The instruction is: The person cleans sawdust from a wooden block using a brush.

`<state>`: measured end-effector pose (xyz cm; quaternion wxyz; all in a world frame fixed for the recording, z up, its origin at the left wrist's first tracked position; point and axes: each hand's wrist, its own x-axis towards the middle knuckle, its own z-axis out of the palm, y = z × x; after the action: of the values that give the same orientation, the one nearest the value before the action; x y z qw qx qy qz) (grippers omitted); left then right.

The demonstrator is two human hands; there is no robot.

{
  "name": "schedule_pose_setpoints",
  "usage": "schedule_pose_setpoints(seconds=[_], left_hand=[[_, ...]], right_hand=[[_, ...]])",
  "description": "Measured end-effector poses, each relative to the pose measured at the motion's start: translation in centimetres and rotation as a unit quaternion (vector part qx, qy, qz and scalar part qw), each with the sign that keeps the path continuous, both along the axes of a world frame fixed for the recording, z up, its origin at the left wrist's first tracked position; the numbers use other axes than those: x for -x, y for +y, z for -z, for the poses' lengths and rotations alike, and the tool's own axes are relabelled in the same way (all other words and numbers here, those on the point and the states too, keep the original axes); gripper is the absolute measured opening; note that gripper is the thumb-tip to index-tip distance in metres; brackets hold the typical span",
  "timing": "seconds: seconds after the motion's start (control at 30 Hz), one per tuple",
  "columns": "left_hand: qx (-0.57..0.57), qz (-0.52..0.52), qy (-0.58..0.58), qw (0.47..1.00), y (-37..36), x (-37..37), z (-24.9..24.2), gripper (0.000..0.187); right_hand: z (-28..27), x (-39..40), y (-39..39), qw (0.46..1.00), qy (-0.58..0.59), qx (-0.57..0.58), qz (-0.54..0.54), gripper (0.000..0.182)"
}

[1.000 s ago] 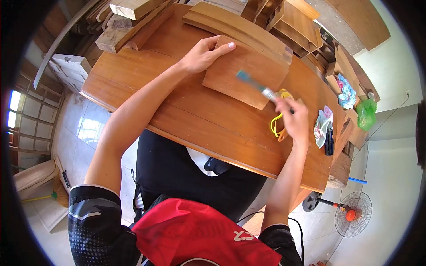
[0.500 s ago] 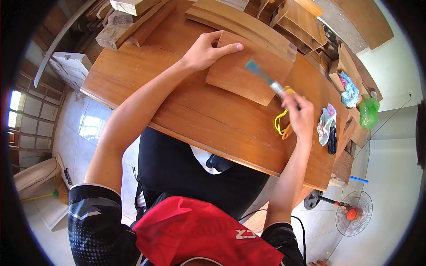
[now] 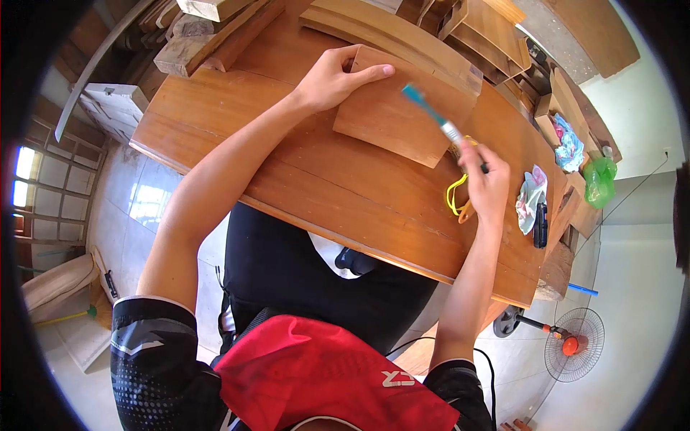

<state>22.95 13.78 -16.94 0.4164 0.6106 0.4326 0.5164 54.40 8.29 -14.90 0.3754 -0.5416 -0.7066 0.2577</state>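
My left hand point(image 3: 338, 79) grips a flat brown wooden board point(image 3: 392, 118) at its upper left corner. The thumb lies across the face, and the other fingers are partly hidden behind the edge. In my right hand point(image 3: 486, 176) is a paintbrush point(image 3: 442, 121) with a teal head and a silver ferrule, its tip blurred over the middle of the board. Below the brush, near my right fingers, a yellow cord point(image 3: 453, 195) loops on the wooden table point(image 3: 323, 194).
A long wooden piece point(image 3: 388, 39) lies behind the board. Rough timber point(image 3: 208, 43) is stacked at the upper left. A crumpled cloth point(image 3: 532, 197) and a black object point(image 3: 540, 225) sit by the right edge. A fan point(image 3: 573, 345) stands at the lower right.
The brush head has swung slightly upward over the board, with my right hand shifting a little. The board's lower edge sits slightly higher. My left hand keeps its hold.
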Motion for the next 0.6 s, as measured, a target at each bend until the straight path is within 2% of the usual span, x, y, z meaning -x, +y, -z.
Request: schedule_pose_setpoints(seconds=[0.07,0.13,0.17,0.27,0.3,0.4,0.53,0.57,0.6], left_hand=[[-0.005,0.001,0.005,1.0,0.2,0.0,-0.3,0.051],[-0.006,0.001,0.024,1.0,0.8,0.3,0.6,0.052],[-0.005,0.001,0.023,1.0,0.5,0.2,0.3,0.052],[-0.005,-0.001,0.011,1.0,0.0,-0.1,-0.2,0.052],[-0.006,0.001,0.004,1.0,0.3,-0.1,0.1,0.052],[0.003,-0.004,0.025,1.0,0.3,0.2,0.1,0.052],[-0.009,-0.009,0.017,1.0,0.2,0.0,0.1,0.051],[-0.007,-0.012,0.027,1.0,0.3,0.1,0.3,0.051],[-0.006,-0.014,0.038,0.999,0.5,0.2,0.4,0.051]], right_hand=[[0.6,-0.3,0.2,0.996,-0.021,0.032,-0.081,0.031],[0.4,-0.2,-0.3,0.993,-0.04,0.063,-0.094,0.031],[0.8,-0.1,0.1,0.998,-0.017,-0.036,-0.048,0.033],[0.5,-1.0,0.5,0.997,0.044,-0.027,0.05,0.036],[0.7,-0.9,0.4,0.998,0.054,0.013,-0.005,0.039],[0.5,-0.7,0.1,0.993,-0.064,0.062,-0.077,0.04],[0.0,-1.1,0.4,0.998,0.034,-0.004,0.048,0.038],[0.3,-1.4,0.6,0.999,-0.012,-0.017,-0.039,0.034],[0.5,-1.6,0.6,0.997,-0.038,0.008,-0.066,0.033]])
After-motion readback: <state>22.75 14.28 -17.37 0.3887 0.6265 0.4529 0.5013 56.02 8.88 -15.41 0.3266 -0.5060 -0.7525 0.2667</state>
